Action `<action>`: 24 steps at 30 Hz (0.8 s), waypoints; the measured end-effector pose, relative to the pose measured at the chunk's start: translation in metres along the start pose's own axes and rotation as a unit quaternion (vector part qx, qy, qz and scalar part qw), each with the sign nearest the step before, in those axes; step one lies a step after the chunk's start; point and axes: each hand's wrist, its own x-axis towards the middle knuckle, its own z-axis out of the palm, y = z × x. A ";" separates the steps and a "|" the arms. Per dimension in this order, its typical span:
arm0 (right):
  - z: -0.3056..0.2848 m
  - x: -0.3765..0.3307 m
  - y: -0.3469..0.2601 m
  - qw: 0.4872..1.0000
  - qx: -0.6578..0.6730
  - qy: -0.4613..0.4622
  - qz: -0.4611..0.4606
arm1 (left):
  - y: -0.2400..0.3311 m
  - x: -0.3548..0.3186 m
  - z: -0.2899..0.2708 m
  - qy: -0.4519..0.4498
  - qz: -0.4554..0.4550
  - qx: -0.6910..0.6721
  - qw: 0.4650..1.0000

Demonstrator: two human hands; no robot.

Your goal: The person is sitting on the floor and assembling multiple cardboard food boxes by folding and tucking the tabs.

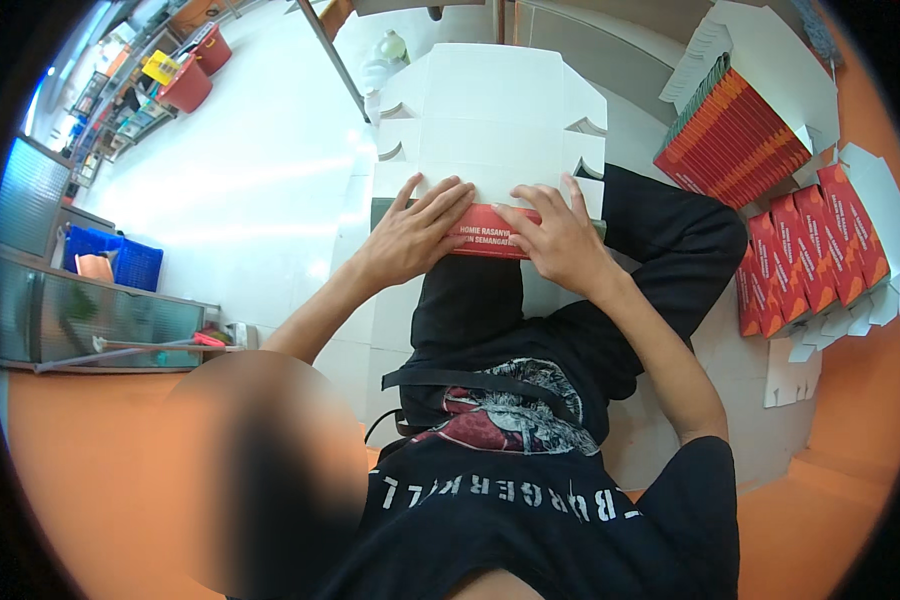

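A flat cardboard box blank (490, 110) lies in front of me, its white inner side up, with slotted side flaps spread out. Its near edge is folded up into a narrow red panel (482, 232) with white print. My left hand (417, 232) grips the left part of this fold, its fingers over the white side and its thumb on the red face. To the right, my right hand (562, 235) grips the same fold, fingers spread across the top and thumb against the red panel. Green shows at both ends of the fold.
At the right stands an open box (735, 140) packed with red packets; below it is another group of upright red boxes (810, 255). A plastic bottle (392, 45) stands beyond the blank. Far left are a blue crate (135, 262) and red tubs (187, 85). My crossed legs are under the blank.
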 end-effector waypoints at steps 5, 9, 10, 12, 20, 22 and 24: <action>0.022 -0.007 -0.005 0.996 -0.066 0.066 -0.007 | 0.000 -0.001 0.004 -0.014 -0.023 -0.001 1.000; 0.027 -0.002 -0.002 0.995 -0.066 0.081 0.005 | -0.002 0.002 0.007 -0.004 -0.042 -0.015 0.999; 0.026 -0.001 0.000 0.993 -0.070 0.090 0.004 | -0.001 0.003 0.008 -0.007 -0.058 -0.014 0.998; 0.020 0.003 0.003 0.994 -0.063 0.091 -0.002 | 0.003 0.004 0.009 0.013 -0.061 -0.024 0.998; -0.002 -0.044 -0.046 0.848 0.080 0.451 0.265 | 0.023 0.008 0.010 0.024 -0.126 -0.142 0.981; 0.010 -0.051 -0.068 0.691 0.381 0.412 0.456 | 0.028 0.011 0.012 0.041 -0.123 -0.125 0.984; 0.025 -0.046 -0.068 0.595 0.555 0.324 0.482 | 0.032 0.014 0.011 0.059 -0.110 -0.105 0.987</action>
